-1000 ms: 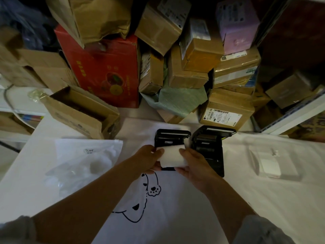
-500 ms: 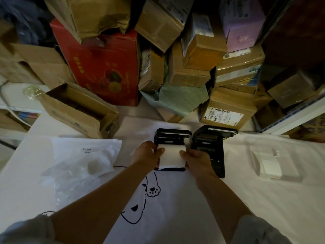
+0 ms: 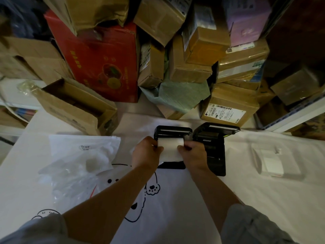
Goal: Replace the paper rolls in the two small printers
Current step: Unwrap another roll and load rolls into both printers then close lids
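Observation:
Two small black printers stand side by side on the white cloth, both with lids raised. Over the left printer (image 3: 173,132) a white paper roll (image 3: 170,148) is held by its two ends. My left hand (image 3: 146,152) pinches its left end and my right hand (image 3: 193,153) pinches its right end. The roll sits low in the left printer's open bay, with a strip of paper hanging toward me. The right printer (image 3: 213,147) is beside my right hand, its bay dark.
A clear plastic bag (image 3: 79,161) with white items lies to the left. A small clear box (image 3: 274,161) holding a white paper item rests at right. Stacked cardboard boxes, a red carton (image 3: 103,62) and an open brown box (image 3: 75,106) crowd the back edge.
Both hands have carried the paper roll away from me and down into the left printer's open bay.

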`<move>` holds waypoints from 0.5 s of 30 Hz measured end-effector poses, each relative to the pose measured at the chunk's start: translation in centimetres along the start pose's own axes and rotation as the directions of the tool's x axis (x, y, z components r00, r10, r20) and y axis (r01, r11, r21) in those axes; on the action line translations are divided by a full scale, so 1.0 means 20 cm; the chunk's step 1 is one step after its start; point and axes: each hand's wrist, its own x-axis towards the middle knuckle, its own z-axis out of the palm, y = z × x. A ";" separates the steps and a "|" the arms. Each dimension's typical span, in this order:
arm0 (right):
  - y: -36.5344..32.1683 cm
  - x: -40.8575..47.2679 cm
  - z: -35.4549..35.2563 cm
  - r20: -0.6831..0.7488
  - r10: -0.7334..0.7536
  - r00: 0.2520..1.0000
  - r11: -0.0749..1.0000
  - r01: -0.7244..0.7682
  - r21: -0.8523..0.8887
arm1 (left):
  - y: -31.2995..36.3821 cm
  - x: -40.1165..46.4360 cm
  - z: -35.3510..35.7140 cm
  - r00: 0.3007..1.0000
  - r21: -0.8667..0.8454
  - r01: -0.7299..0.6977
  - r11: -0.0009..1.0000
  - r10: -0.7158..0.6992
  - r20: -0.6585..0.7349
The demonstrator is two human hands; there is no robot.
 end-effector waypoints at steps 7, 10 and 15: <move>0.04 0.01 0.01 -0.040 0.038 0.998 0.999 -0.038 0.012 | -0.01 0.03 0.02 1.000 0.005 0.000 1.000 0.000 0.020; 0.04 0.02 0.01 -0.056 0.021 0.998 1.000 -0.021 -0.014 | 0.00 0.04 0.02 1.000 0.002 0.000 1.000 0.000 0.017; 0.04 0.02 0.03 -0.087 0.014 0.996 0.997 -0.020 -0.073 | -0.02 0.07 0.03 1.000 0.007 0.000 1.000 0.000 0.008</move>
